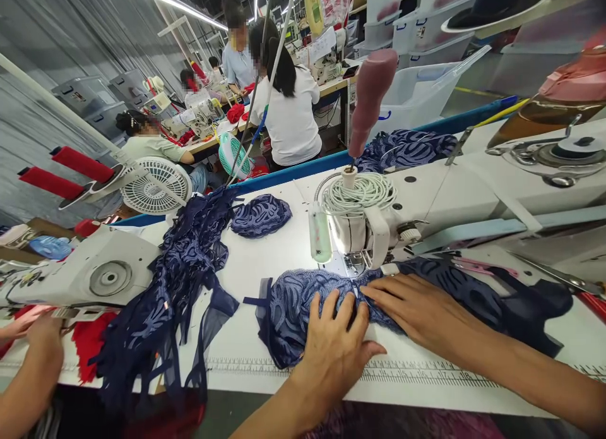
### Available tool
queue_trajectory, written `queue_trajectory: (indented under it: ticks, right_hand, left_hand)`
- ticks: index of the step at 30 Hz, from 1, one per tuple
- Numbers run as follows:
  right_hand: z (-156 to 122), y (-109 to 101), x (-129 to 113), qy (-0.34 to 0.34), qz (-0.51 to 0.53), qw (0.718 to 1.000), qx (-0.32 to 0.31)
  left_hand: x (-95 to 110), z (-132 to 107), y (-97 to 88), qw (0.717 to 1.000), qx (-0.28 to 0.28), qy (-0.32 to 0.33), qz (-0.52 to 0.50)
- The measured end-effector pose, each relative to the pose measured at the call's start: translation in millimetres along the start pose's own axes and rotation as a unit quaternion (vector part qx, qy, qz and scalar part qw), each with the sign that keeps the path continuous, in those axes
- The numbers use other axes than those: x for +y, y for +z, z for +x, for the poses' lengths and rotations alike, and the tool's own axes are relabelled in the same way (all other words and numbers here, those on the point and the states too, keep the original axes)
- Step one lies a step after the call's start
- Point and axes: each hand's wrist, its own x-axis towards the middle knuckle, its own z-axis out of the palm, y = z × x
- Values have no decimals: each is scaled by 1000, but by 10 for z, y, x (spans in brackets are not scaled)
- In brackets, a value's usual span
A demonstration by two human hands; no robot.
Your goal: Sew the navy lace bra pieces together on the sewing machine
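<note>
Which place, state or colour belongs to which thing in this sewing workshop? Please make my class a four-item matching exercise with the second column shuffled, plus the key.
Things
1. Left hand
2. Nearest thread cones
3. Coiled cord
4. Ruler markings

Descriptions
A. on top of the sewing machine
B. along the table's near edge
C. resting on blue lace fabric
D. red

Pairs: 1-C, 2-D, 3-A, 4-B

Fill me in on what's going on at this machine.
A person's left hand, fingers spread, and right hand, laid flat, rest on navy patterned lace fabric just in front of a white sewing machine's needle area. A tangled heap of navy lace pieces lies to the left. At far left, a co-worker's hand is near bright red fabric.
</note>
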Motion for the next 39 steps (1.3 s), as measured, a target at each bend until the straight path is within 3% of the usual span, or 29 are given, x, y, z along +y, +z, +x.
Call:
queue_trajectory:
  ticks: [9,16,22,27,35,39]
  right_hand:
    - [114,26,43,29,-4,999,-30]
    - [331,70,-10,154,17,979,-132]
    - [430,274,-13,206,43,967,-145]
    - [474,273,-43,263,63,951,-149]
    - [434,183,90,256,118,947,-156]
    - [390,237,121,256,135,945,-152]
  left_hand:
    - [33,70,50,999,29,23,32]
    - [43,77,11,999,22,19,35]
    - [69,57,53,997,40,27,60]
    - [48,37,118,995,46,60,67]
    - [63,29,62,997,22,43,60]
    - [68,46,21,998,3,28,47]
